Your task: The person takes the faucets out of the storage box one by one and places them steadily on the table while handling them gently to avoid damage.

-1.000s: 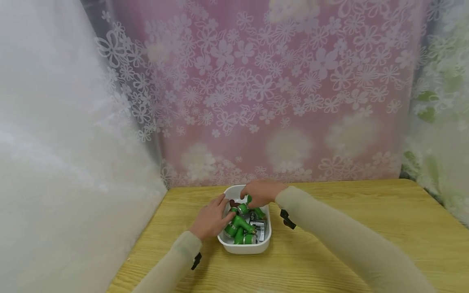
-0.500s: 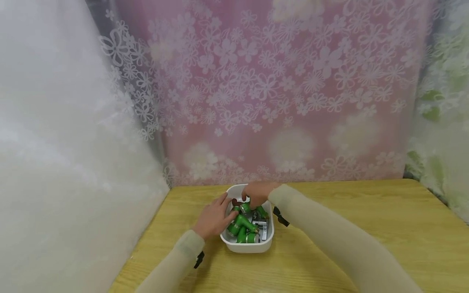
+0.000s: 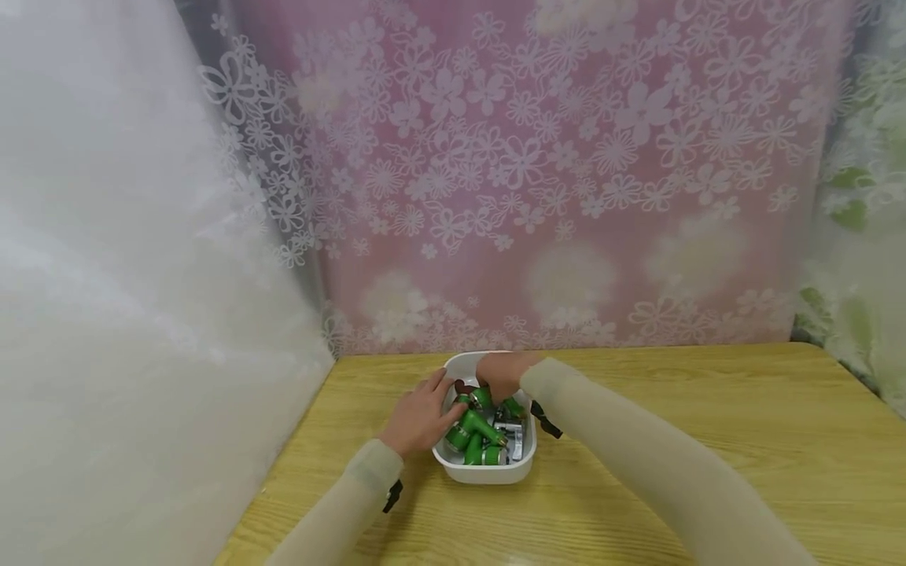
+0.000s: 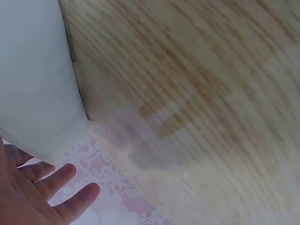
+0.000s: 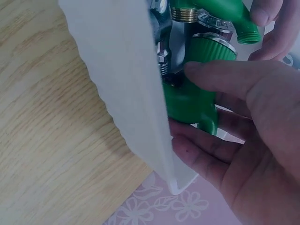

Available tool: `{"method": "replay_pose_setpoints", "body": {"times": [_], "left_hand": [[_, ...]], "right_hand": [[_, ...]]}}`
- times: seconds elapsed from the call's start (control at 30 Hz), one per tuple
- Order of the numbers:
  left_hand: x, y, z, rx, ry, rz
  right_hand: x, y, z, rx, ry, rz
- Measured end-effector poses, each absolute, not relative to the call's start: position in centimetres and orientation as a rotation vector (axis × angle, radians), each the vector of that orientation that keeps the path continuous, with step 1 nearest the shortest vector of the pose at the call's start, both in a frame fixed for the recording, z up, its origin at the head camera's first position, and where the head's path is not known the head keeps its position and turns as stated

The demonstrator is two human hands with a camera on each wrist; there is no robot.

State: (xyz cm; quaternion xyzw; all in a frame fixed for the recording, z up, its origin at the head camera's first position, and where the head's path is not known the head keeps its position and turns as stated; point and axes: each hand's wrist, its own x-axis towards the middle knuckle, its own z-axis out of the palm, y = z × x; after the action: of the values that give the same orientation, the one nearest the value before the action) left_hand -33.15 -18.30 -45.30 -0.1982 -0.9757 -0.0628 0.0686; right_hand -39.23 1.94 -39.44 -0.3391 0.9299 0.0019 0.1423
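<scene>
A white plastic box (image 3: pixel 488 475) holds several green taps (image 3: pixel 483 428) with ribbed knobs and chrome rings, along with chrome fittings (image 3: pixel 517 442). My left hand (image 3: pixel 416 418) lies over the box's left rim. Its fingers are extended, with the thumb reaching inside by the taps; the left wrist view shows these fingers spread beside the outer wall. At the back of the box, my right hand (image 3: pixel 504 374) reaches in. In the right wrist view it grips a green tap (image 5: pixel 187 102), thumb on top and fingers bent beneath. The sleeve and hand hide part of the box's far right side.
The box stands on a wood-grain table (image 3: pixel 637 440) near its back edge. Behind hangs a pink flowered curtain (image 3: pixel 552 196), and a white sheet (image 3: pixel 127 275) closes the left side. A dark reddish-brown piece (image 3: pixel 463 387) lies inside the box's far end.
The whole scene has drifted slightly right in the view. Relative to the box, my right hand has shifted left and lower into it. The left hand keeps its place on the rim.
</scene>
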Motion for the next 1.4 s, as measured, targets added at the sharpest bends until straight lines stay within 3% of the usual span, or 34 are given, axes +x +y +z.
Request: {"method": "replay_pose_setpoints", "body": {"times": [0.8, 1.4], "left_hand": [[-33.2, -18.1, -45.5, -0.558, -2.963, -0.181], [-33.2, -17.9, -45.4, -0.542, -2.971, -0.217]], "right_hand": [[-37.9, 5.3, -36.2, -1.184, 2.742, -0.252], [-36.4, 11.1, -35.9, -1.059, 2.804, -0.207]]}}
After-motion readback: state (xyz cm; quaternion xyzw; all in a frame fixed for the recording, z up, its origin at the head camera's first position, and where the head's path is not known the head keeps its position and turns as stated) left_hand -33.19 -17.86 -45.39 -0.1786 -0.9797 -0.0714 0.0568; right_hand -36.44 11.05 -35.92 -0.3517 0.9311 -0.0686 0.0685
